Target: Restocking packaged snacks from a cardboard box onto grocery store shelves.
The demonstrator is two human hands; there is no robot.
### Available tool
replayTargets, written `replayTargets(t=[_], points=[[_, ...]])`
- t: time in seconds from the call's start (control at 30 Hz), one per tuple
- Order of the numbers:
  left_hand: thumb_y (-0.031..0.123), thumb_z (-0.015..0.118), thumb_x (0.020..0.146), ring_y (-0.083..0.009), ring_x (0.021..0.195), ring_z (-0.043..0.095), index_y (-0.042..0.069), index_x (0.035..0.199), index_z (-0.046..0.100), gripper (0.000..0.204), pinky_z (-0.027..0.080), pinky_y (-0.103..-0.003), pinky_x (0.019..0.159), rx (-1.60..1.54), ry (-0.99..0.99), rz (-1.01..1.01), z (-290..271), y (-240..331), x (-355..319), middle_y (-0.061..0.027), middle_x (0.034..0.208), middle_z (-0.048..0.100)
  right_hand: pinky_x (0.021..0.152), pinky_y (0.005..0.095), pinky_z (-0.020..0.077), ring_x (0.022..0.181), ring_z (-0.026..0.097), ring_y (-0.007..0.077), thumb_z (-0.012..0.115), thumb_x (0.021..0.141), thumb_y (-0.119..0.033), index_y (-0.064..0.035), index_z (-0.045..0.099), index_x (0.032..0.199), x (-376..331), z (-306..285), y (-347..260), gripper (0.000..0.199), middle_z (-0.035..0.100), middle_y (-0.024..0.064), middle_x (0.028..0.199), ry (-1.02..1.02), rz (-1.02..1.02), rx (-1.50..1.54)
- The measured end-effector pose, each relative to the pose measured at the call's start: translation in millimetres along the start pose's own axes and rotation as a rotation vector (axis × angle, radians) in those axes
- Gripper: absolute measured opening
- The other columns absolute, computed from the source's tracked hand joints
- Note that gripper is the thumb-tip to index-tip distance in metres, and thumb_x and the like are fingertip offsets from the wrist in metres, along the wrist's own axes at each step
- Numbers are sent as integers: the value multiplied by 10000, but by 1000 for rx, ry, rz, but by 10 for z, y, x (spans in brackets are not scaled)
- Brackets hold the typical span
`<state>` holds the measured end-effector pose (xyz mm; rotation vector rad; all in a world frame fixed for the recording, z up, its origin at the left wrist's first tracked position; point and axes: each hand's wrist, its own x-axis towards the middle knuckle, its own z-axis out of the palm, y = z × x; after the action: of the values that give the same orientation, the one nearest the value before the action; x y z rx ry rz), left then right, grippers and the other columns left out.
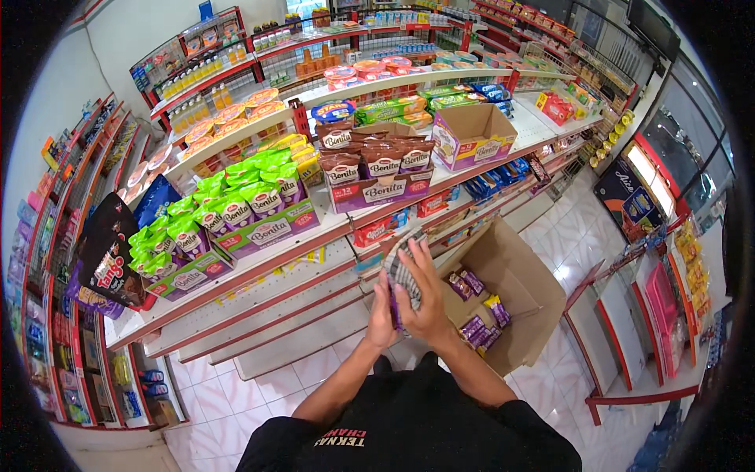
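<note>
Between both hands, in front of the shelf edge, is a snack packet (399, 269) with a pale grey printed face and a brown end. My left hand (383, 316) presses on its left side, and my right hand (421, 291) closes over it from the right. My fingers cover much of the packet. Just right of my right forearm, a large open carton (523, 275) holds several small purple packets (481, 334). On the top shelf beyond my hands stands a purple display box (381, 194) filled with brown packets (384, 163).
Left along the shelf are display boxes (271, 230) of green-topped packets (236, 206) and a black pouch (110, 252). An open display box (472, 138) shows bare cardboard inside, farther right. White shelf tiers (307, 315) step down toward me. A rack (629, 338) stands at right.
</note>
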<state>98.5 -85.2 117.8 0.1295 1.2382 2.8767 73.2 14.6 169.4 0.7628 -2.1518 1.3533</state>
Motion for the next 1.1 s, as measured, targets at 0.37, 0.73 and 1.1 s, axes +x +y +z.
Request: replayTargets(t=[0.37,0.73,1.1], points=[[586,200,1031,-239,1451,268,59,1577,78,769,198,-370,1192,93,71,-49,234,-188,23,-104,1597,232,1131,501,326,1406,342,446,573,869,-83,-24,537,1365,74,-271,164,501,448,198,1476,6,3,7],[595,220,1027,-258,1459,260,125,1589,57,751,229,-390,1179,19,-31,67,514,-155,281,-113,1608,205,1113,449,369,1380,408,416,618,739,69,-16,575,1320,18,-794,387,589,501,215,1426,-85,-3,67],[619,250,1016,-281,1276,505,117,1560,146,748,405,-409,1085,-90,69,92,632,-142,449,-153,1422,476,1117,496,347,1409,316,479,676,862,-110,-34,490,1425,-197,-700,410,597,379,218,1521,-211,-79,-17]])
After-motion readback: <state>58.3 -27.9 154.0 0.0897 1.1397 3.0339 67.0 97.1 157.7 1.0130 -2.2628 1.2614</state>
